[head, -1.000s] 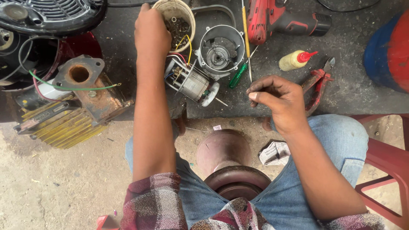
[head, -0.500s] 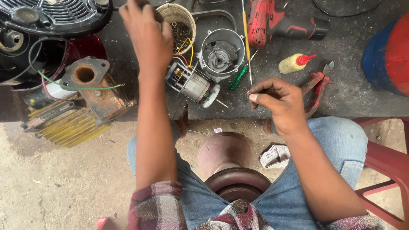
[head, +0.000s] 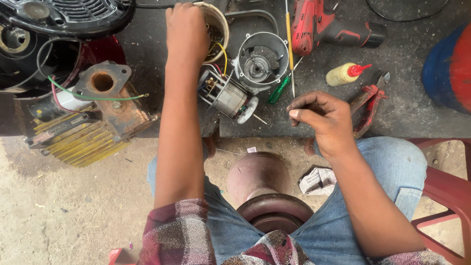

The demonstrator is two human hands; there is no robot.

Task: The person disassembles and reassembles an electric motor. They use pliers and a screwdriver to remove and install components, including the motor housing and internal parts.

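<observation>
My left hand (head: 187,33) reaches far forward, its fingers curled down into a cream round tub (head: 219,24) of small parts and coloured wires; what it holds is hidden. Just below it lies a small electric motor core (head: 226,96) with red, yellow and blue leads. My right hand (head: 325,118) hovers near the dark bench's front edge, thumb and fingers pinched together, maybe on something thin that I cannot make out. A grey round motor housing (head: 262,59) stands between both hands.
On the dark bench (head: 417,110): a red cordless drill (head: 326,29), a yellow screwdriver (head: 290,46), a green-handled one (head: 278,90), a small yellow bottle with a red nozzle (head: 346,73), red pliers (head: 369,102). A rusty yellow-finned pump (head: 93,118) lies left. A red stool (head: 449,196) is right.
My left hand moved up from the tub's left rim and now dips into the tub. My right hand has stayed pinched in the same spot.
</observation>
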